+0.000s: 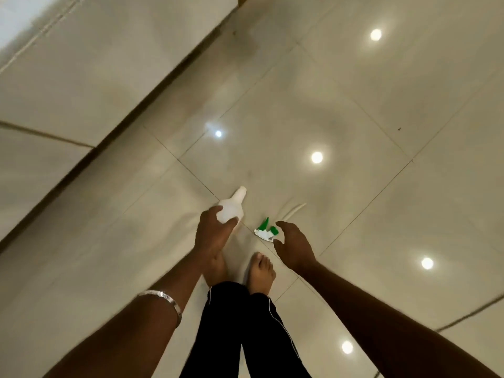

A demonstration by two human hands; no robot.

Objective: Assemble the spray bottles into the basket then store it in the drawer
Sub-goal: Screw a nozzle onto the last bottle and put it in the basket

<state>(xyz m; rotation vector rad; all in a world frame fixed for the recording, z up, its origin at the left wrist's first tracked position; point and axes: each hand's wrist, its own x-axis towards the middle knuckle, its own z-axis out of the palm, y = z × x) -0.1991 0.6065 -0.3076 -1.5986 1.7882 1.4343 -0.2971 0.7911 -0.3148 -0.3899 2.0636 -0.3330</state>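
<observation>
Bottle [231, 210] in my left hand [214, 236]; spray head [266, 230] on floor [354, 118] between hands, just left of my right hand [293, 248].

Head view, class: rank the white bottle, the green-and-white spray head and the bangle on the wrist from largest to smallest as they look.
1. White bottle, partly covered by the left hand.
2. Bangle, though it sits nearer the camera, so its place against the bottle is unsure.
3. Green-and-white spray head, lying on the floor.

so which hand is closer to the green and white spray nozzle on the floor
Right. The right hand hovers open just beside the spray nozzle, fingers curving round it without touching. The left hand is farther off to its left, gripping the white bottle.
</observation>
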